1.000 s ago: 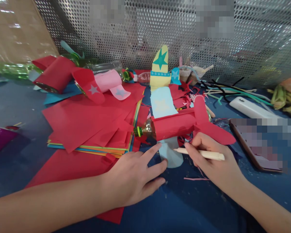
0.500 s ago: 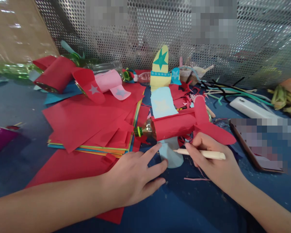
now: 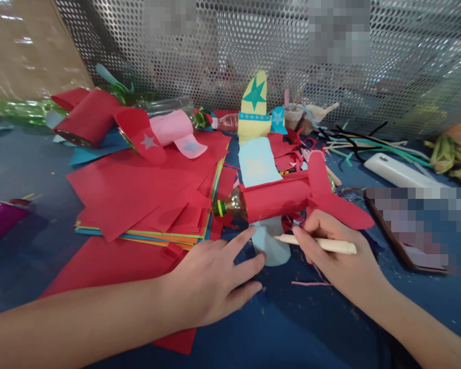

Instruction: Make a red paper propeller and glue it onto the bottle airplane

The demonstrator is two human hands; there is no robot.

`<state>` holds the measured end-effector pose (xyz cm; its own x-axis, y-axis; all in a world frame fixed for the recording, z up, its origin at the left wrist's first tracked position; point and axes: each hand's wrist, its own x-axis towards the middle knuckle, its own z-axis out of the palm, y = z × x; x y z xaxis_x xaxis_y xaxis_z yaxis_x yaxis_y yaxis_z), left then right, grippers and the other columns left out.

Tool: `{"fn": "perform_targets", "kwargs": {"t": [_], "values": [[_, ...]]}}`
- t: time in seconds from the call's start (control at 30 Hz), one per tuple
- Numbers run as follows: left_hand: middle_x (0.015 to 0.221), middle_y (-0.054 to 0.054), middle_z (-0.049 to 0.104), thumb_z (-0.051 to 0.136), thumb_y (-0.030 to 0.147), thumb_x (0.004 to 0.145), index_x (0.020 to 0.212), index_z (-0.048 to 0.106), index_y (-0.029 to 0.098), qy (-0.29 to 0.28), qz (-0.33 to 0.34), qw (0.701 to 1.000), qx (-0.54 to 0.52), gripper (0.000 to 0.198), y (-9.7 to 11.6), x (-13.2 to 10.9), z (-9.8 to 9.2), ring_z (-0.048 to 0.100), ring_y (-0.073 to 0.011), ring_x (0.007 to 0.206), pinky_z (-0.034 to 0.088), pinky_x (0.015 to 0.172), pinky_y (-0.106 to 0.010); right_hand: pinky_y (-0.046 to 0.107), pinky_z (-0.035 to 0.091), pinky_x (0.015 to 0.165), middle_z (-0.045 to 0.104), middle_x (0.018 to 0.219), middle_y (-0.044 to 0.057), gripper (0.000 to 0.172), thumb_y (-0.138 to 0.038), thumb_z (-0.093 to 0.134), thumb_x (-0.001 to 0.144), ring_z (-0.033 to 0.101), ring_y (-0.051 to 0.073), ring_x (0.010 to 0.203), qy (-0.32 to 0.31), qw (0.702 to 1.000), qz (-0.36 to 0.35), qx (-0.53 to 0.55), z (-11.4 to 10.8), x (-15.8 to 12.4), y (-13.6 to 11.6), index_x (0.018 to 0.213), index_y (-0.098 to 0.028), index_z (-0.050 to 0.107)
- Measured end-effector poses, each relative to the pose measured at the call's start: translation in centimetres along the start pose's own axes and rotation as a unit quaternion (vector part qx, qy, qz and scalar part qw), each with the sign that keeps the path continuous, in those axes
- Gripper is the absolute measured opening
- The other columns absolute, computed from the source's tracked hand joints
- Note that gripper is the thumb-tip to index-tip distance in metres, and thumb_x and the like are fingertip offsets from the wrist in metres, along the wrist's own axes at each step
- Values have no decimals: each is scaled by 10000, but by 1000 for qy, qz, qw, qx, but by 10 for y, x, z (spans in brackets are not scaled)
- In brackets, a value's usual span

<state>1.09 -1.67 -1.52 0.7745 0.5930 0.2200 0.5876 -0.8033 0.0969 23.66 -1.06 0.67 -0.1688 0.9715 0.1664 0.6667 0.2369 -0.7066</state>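
A small bottle [image 3: 236, 203] wrapped in red paper [image 3: 278, 199] lies on its side, its green cap to the left. Red paper fins [image 3: 340, 210] stick out at its right end. From its upper side rises a light blue paper wing [image 3: 259, 163] with a pale star; a second light blue wing [image 3: 271, 245] extends toward me. My left hand [image 3: 217, 279] lies with fingers spread, fingertips touching that near wing. My right hand [image 3: 340, 256] grips a cream-coloured marker [image 3: 322, 243] like a pen, its tip on the near wing.
Left of the bottle lies a stack of red and coloured paper [image 3: 146, 189]. Behind are paper-covered bottle models [image 3: 90, 118] and a yellow one [image 3: 253, 123]. At right lie a phone [image 3: 407, 230], a white glue gun-like object [image 3: 399, 171] and wires. A perforated metal panel [image 3: 253, 51] stands behind.
Almost nothing differs. The marker in my right hand has shifted very slightly to the left; my left hand stays on the near wing.
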Motion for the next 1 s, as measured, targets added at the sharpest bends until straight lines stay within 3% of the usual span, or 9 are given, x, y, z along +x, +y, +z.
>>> {"fn": "perform_targets", "kwargs": {"t": [1.0], "values": [[1306, -173, 509, 370, 353, 933, 1098, 601, 225, 7, 1, 1000, -2, 311, 1, 0, -1, 623, -185, 635, 529, 536, -357, 192, 342, 383, 466, 459, -76, 264, -298, 493, 880, 415, 79, 373, -10, 1000, 6, 10, 1, -2, 1, 654, -232, 376]]}}
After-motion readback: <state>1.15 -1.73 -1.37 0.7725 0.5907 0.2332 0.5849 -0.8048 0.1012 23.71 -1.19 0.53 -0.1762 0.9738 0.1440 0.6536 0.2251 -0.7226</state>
